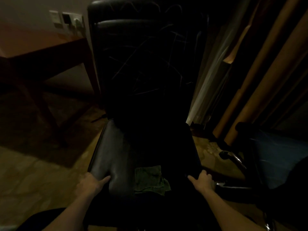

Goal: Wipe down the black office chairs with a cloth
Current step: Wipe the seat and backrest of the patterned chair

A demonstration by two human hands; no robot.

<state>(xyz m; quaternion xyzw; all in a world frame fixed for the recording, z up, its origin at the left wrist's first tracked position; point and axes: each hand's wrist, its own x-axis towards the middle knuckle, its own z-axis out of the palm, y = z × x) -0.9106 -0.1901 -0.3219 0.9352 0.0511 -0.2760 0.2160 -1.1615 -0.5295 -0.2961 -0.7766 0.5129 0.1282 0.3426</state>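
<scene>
The room is very dark, with a pale patterned floor (41, 172) and a dark wooden surface (50, 49) on thin legs standing at the left by the wall. White wall switches and a socket (66, 20) sit above it, but no writing on them can be read. Long brown curtains (266, 72) hang at the right.

In the middle stands a tall black leather office chair (145, 72). Its back has thin pale scratch lines (much of it is lost in shadow). A small dark green cloth (150, 179) lies crumpled on the front of the seat, between the two hands.

The left hand (93, 180) holds the front left edge of the seat, thumb on top. The right hand (202, 179) grips the front right edge, fingers curled over the side. Neither hand touches the cloth.

A second dark chair with a shiny metal arm (233, 157) is cut off at the right.
</scene>
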